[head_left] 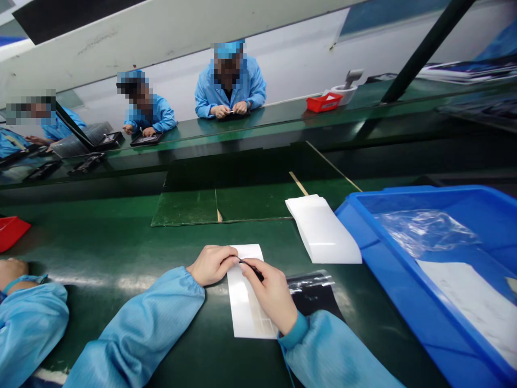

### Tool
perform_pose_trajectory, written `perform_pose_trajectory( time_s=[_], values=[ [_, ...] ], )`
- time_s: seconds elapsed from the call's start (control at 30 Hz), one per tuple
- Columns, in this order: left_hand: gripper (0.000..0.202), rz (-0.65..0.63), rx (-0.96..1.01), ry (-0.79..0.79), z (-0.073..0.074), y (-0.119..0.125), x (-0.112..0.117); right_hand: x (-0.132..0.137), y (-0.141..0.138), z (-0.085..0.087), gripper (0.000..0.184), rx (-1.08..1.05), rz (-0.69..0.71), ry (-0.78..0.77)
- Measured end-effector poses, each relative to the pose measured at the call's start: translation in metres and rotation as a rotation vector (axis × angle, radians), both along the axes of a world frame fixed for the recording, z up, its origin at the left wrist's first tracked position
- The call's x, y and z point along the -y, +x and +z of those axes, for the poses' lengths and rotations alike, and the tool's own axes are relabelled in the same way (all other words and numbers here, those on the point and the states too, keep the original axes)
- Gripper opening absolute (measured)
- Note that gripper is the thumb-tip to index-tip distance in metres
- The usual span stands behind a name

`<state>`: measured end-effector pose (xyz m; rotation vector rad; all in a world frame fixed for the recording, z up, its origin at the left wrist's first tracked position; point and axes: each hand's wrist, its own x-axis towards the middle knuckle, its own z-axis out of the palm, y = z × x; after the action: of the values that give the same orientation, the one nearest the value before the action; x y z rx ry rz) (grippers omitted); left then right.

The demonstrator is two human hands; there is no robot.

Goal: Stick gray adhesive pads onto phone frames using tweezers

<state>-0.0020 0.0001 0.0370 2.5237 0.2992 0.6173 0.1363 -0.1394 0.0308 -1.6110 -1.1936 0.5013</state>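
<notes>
A white strip of backing paper (pixel 244 302) lies on the green bench in front of me. My left hand (pixel 212 264) rests at its upper left edge with fingers curled, fingertips pinching at a small dark piece. My right hand (pixel 272 293) lies over the strip's right side, fingers closed on the same thin black piece (pixel 252 268) between the two hands. A dark glossy plastic bag (pixel 313 293) lies just right of my right hand, partly under my sleeve.
A stack of white sheets (pixel 323 229) lies at mid right. A large blue bin (pixel 440 269) with clear plastic and paper fills the right. A co-worker's sleeve (pixel 28 328) is at lower left, near a red tray (pixel 10 230). Several people in blue sit across.
</notes>
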Motion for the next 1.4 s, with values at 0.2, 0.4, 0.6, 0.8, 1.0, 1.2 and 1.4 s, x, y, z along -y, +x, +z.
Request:
perform_pose_trajectory(
  time_s=[0.2,0.4,0.6,0.8,1.0,1.2,1.4],
  values=[
    [0.037,-0.012,-0.031,0.003,-0.0044,0.0001,-0.0018,0.001,-0.0015,0.0036,0.021,-0.064,-0.013,0.01],
    [0.038,-0.013,-0.047,0.02,-0.0042,0.0001,-0.0014,0.0002,-0.0026,0.0015,0.021,-0.045,-0.022,0.016],
    [0.035,-0.016,-0.029,0.005,-0.0022,0.0003,-0.0006,0.0006,-0.0021,0.0021,0.029,0.066,0.006,0.009],
    [0.036,-0.018,-0.023,-0.01,-0.0022,-0.0007,-0.0017,0.0008,-0.0015,0.0012,0.031,0.093,0.001,0.019],
    [0.04,-0.002,-0.037,0.021,-0.0041,-0.0007,-0.0015,0.0002,-0.0023,-0.0012,0.025,0.054,-0.01,0.014],
    [0.034,0.018,-0.051,0.032,-0.0039,-0.0007,-0.0001,0.0017,-0.0013,0.0029,0.034,0.053,-0.012,-0.016],
    [0.032,0.028,-0.03,0.001,-0.0024,-0.0008,0.0005,0.0019,-0.0013,0.0032,0.041,0.104,0.016,-0.015]
  ],
)
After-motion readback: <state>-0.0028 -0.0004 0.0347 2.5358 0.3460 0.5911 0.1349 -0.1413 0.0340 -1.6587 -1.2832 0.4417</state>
